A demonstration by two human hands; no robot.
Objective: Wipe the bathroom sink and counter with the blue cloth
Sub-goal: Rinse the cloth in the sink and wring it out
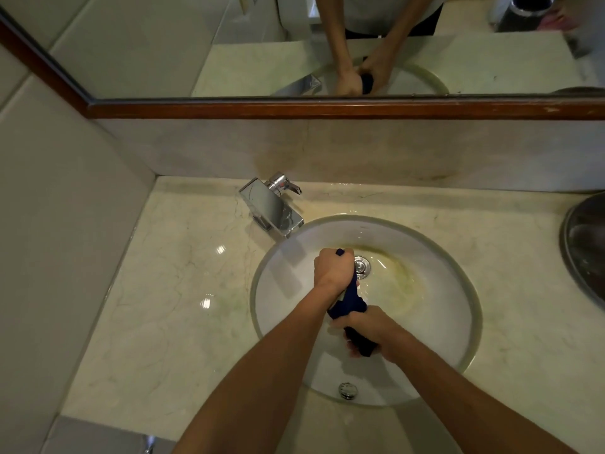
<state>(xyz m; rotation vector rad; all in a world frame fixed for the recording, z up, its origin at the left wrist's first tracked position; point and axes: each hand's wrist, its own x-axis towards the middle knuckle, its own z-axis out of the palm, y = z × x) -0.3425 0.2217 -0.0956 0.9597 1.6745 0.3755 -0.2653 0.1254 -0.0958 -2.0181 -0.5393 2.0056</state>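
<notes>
Head view, straight down on a round white sink (435, 257) set in a pale marble counter (183, 290). Over the middle of the bowl, a dark blue cloth (352, 298) twisted into a rope between two fists. Left hand (332, 268) clenched round the far end, a blue tip poking out above the knuckles, just beside the metal drain (362, 266). Right hand (368, 329) closed tight on the near end, a stub of cloth sticking out below the fingers. Yellowish staining in the bowl right of the drain. Chrome tap (273, 206) at the back left rim of the sink. Overflow hole (347, 390) at the near wall. Dark metal dish (586, 250) at the counter's right edge. Mirror (294, 44) with a wooden frame above the back wall.
</notes>
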